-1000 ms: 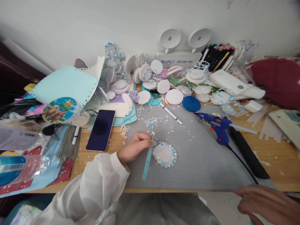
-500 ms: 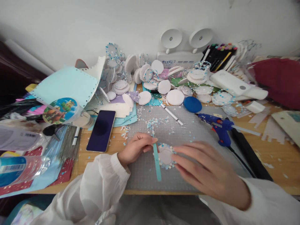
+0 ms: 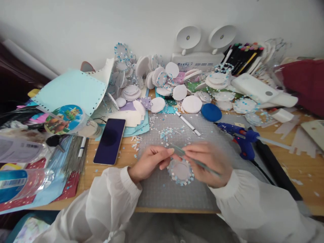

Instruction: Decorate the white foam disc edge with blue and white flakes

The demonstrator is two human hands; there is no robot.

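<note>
A narrow blue-green paper strip (image 3: 178,149) slants between my hands above the cutting mat. Its far end is pinched between the thumb and fingers of my left hand (image 3: 155,159). My right hand (image 3: 209,163), partly smeared by motion, grips the strip further along, and the other end sticks out across it. Just below my fingers a white disc (image 3: 180,170) edged with small blue and white paper bits lies on the grey cutting mat (image 3: 174,197). A heap of tiny paper scraps (image 3: 167,132) lies beyond my hands.
A blue glue gun (image 3: 240,135) lies to the right, beside a black bar (image 3: 275,165). Further back are a white pen (image 3: 187,123), a blue round lid (image 3: 211,112) and many white discs (image 3: 191,104). A phone (image 3: 110,141) and a plastic bottle (image 3: 24,182) are at left.
The strip has swung from hanging toward me to slanting rightward. My right hand has moved from beside the disc's rim onto the strip. My left hand keeps its pinch.
</note>
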